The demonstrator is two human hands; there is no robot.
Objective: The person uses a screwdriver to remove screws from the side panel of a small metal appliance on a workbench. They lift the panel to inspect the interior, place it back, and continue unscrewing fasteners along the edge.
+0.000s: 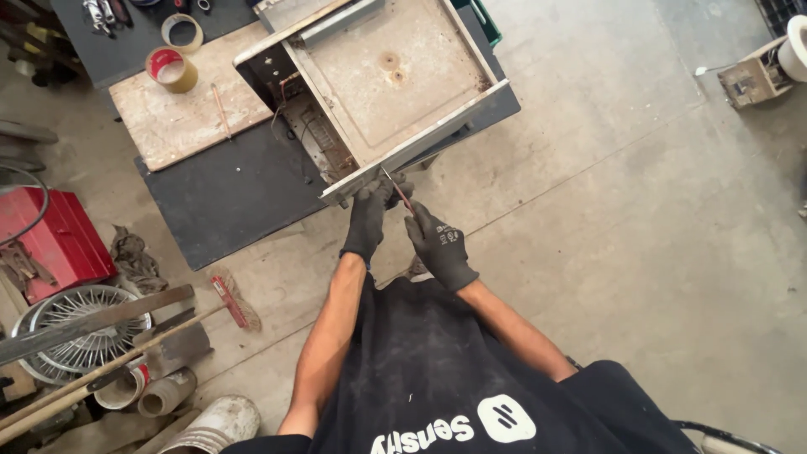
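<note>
A gutted metal appliance casing [382, 80] lies tilted on a low dark bench [227, 189], its near corner hanging over the bench edge. The person's left hand [368, 217], in a black glove, has its fingers closed round that near corner. The right hand [440, 245], gloved too, has its fingers shut on a thin screwdriver [398, 190] with a reddish shaft, its tip up against the casing's lower rim, just beside the left hand.

Further back on the bench lies a worn wooden board [181, 113] with a pencil-like stick [221, 111] on it and two rolls of tape [172, 69] at its far edge. Left of the bench, on the concrete floor [639, 210], are a red toolbox [59, 240], a spoked wheel [84, 324], a crumpled rag [134, 256] and a small brush [233, 300].

The screwdriver's handle is buried in the glove, and the exact spot its tip touches is too small to make out. The casing's far end runs out of view at the top.
</note>
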